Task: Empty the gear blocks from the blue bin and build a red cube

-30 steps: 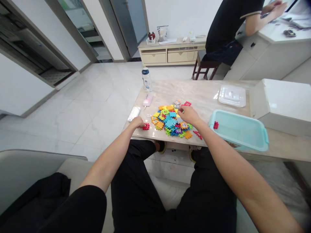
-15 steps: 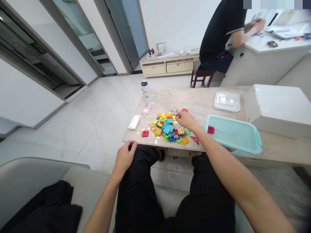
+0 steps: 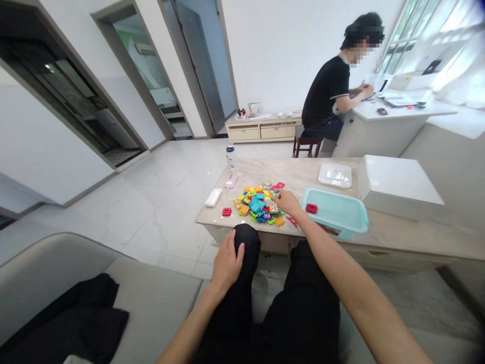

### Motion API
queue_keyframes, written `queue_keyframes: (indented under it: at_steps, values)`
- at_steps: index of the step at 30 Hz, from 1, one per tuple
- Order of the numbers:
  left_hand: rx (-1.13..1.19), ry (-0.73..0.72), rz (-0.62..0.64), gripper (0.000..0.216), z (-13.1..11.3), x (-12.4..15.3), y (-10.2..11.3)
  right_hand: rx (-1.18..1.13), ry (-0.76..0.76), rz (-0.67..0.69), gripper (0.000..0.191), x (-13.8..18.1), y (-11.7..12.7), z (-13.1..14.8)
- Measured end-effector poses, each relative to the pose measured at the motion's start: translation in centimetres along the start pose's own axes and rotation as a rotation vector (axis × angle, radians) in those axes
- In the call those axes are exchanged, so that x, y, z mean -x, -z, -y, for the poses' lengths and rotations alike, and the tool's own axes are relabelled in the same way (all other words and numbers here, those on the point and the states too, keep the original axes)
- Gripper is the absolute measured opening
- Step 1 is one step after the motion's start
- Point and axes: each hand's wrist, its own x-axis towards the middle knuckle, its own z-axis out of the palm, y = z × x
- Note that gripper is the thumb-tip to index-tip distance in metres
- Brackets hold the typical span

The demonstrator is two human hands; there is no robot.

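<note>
A pile of colourful plastic gear-shaped pieces (image 3: 256, 204) lies on the low table. My right hand (image 3: 287, 202) is at the pile's right side, its fingers closed together; whatever is at the fingertips is too small to make out. Loose red pieces lie about: one square piece (image 3: 226, 212) left of the pile, another red piece (image 3: 279, 185) behind my fingers, and one (image 3: 291, 221) near the front edge. Inside the light-blue plastic bin (image 3: 358, 208) sits a red square piece (image 3: 311, 208). My left hand (image 3: 227, 260) rests on my left knee with the fingers stretched out, holding nothing.
On the table's left stand a water bottle (image 3: 231, 157), a pink item (image 3: 231, 181) and a white case (image 3: 213, 197). A clear plastic container (image 3: 335, 175) and a large white box (image 3: 397, 184) are on the right. Beyond, a person (image 3: 326, 96) sits at a white desk (image 3: 401, 108).
The view has tilted up. My left hand has moved from the side of my thigh onto the knee, its fingers now stretched. My right hand stays at the pile's right side.
</note>
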Motion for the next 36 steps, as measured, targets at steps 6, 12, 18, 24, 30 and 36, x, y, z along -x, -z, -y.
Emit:
queue_keyframes:
  at_steps: [6, 12, 18, 24, 30, 36]
  values:
    - [-0.117, -0.139, 0.063, 0.060, -2.7, 1.1, -5.4, -0.060, -0.039, -0.020, 0.031, 3.4, 1.4, -1.6]
    - [-0.206, -0.152, 0.025, 0.059, -3.2, 0.1, -6.3, -0.102, -0.073, -0.007, 0.030, 3.5, 1.9, -3.3]
    - [-0.190, -0.092, -0.065, 0.059, 2.3, -1.2, -2.9, -0.126, -0.072, -0.010, 0.028, 2.3, 2.3, -4.1]
    - [-0.253, 0.011, -0.151, 0.054, 9.5, -2.0, 1.2, -0.141, -0.033, 0.007, 0.028, 0.6, 1.8, -3.4]
    - [-0.237, -0.201, -0.051, 0.034, 12.3, -5.7, 1.4, 0.027, -0.048, 0.127, 0.036, -1.7, 0.9, -1.7]
    - [0.134, -0.432, -0.059, 0.023, 8.9, -18.5, -0.6, 0.227, -0.172, 0.277, 0.030, -2.6, 0.3, -1.3]
